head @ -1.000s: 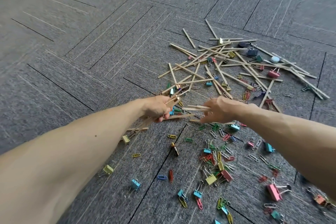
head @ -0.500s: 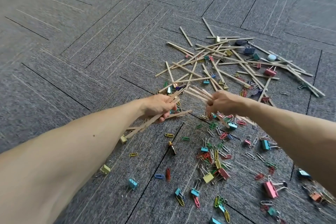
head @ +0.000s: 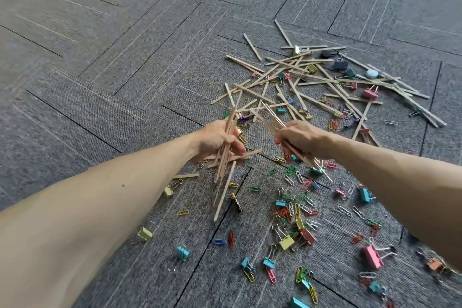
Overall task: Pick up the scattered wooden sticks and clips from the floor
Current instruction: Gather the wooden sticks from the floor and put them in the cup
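Note:
My left hand (head: pixel 216 139) grips a bundle of wooden sticks (head: pixel 225 157) that hangs almost upright above the grey carpet. My right hand (head: pixel 298 139) holds a few more wooden sticks (head: pixel 275 120), slanting from upper left to lower right through the fist. Both hands are lifted off the floor, about a hand's width apart. Beyond them lies a pile of loose sticks (head: pixel 312 82) crossed over one another. Coloured paper clips (head: pixel 290 210) and binder clips (head: pixel 287 242) are scattered below and to the right of my hands.
A small battery (head: pixel 236 202) lies on the carpet under the left bundle. A pink binder clip (head: pixel 372 256) sits at the lower right, a dark binder clip (head: pixel 340 64) and a pale round cap (head: pixel 372 74) at the far side of the stick pile. Bare carpet (head: pixel 100 57) stretches left.
My right hand closed on a few sticks and lifted them off the floor. The left hand's bundle swung from a slant to nearly upright. Both hands rose a little.

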### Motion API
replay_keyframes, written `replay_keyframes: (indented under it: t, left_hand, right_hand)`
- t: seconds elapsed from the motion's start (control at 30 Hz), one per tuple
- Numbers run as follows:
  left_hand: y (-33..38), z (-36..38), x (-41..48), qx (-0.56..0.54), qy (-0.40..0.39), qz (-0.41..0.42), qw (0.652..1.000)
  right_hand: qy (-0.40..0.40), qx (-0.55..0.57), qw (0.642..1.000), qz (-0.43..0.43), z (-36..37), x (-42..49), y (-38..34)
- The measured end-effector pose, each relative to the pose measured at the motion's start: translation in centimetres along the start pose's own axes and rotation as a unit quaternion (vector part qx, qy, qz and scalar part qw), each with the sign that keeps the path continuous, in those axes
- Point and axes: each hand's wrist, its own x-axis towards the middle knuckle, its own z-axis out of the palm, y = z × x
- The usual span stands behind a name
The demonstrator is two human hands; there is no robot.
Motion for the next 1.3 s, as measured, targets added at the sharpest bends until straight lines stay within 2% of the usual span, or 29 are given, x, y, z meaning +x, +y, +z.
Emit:
replay_keyframes:
  t: [0.07,0.2,0.27,0.4,0.5,0.57,0.63,0.73,0.9,0.97,1.07,1.2,1.3]
  left_hand:
    - [0.0,-0.2,0.0,0.015,0.037,0.034,0.999]
    - [-0.5,-1.2,0.2,0.024,0.170,0.095,0.981]
    - [-1.3,-2.0,0.3,0.058,0.216,0.089,0.971]
    - [-3.2,-3.0,-0.2,0.182,0.268,0.051,0.945]
    - [-4.1,-3.0,-1.1,0.324,0.262,0.016,0.909]
    - [-5.0,-2.9,-1.5,0.373,0.234,-0.026,0.897]
    - [-5.9,-2.4,-1.8,0.383,0.214,-0.065,0.896]
    - [-7.1,-1.6,-2.0,0.358,0.241,-0.070,0.899]
    - [-6.8,-1.4,-2.2,0.392,0.220,-0.068,0.891]
    - [-6.7,-1.9,-2.0,0.412,0.204,-0.068,0.885]
    - [-6.3,-2.6,-1.8,0.417,0.193,-0.045,0.887]
    - [-4.8,-2.5,-1.7,0.416,0.202,0.014,0.886]
    - [-4.8,-0.9,-1.3,0.423,0.175,-0.025,0.889]
  right_hand:
    - [0.013,-0.001,1.000,-0.002,0.3,0.2,0.0]
    - [0.030,-0.037,0.999,-0.009,1.3,1.2,0.0]
    - [0.045,-0.134,0.988,-0.056,2.1,1.8,-0.4]
    - [0.057,-0.338,0.926,-0.156,4.4,3.0,-1.1]
    - [0.071,-0.423,0.887,-0.171,6.3,3.7,-1.1]
    - [0.076,-0.465,0.866,-0.165,7.7,4.3,-1.0]
    - [0.096,-0.491,0.851,-0.160,8.8,5.0,-0.7]
    - [0.117,-0.506,0.841,-0.151,9.3,5.7,-0.3]
    - [0.086,-0.549,0.818,-0.146,7.9,5.5,-0.3]
    - [0.062,-0.550,0.820,-0.146,6.9,5.2,-0.4]
    - [0.009,-0.520,0.843,-0.133,5.1,4.5,-0.6]
    - [-0.012,-0.439,0.891,-0.117,2.6,3.8,-0.3]
    - [-0.004,-0.352,0.933,-0.080,0.8,2.8,-0.5]
